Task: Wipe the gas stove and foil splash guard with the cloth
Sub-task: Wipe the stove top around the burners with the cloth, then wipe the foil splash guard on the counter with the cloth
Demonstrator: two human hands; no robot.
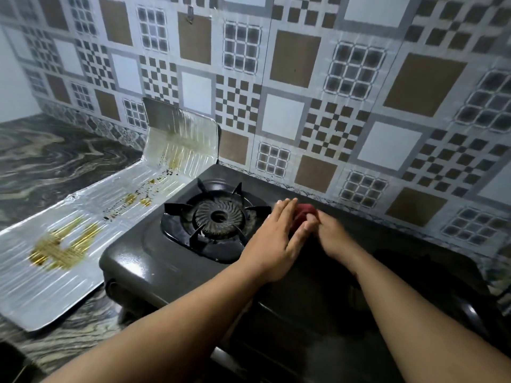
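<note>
A dark grey gas stove (143,261) stands on the counter, its left burner (218,217) under a black pan support. A small red cloth (304,214) lies on the stove top near the back edge, mostly hidden between my hands. My left hand (276,239) rests flat against the cloth's left side, fingers extended. My right hand (331,236) is closed around the cloth from the right. The foil splash guard (91,217) lies to the left of the stove, partly bent up against the wall, with yellow-brown oil stains.
A patterned tiled wall (304,106) runs right behind the stove. The dark marbled counter (41,161) extends left and in front. The stove's right burner area (409,261) is in deep shadow. A stove knob (112,288) shows on the front left.
</note>
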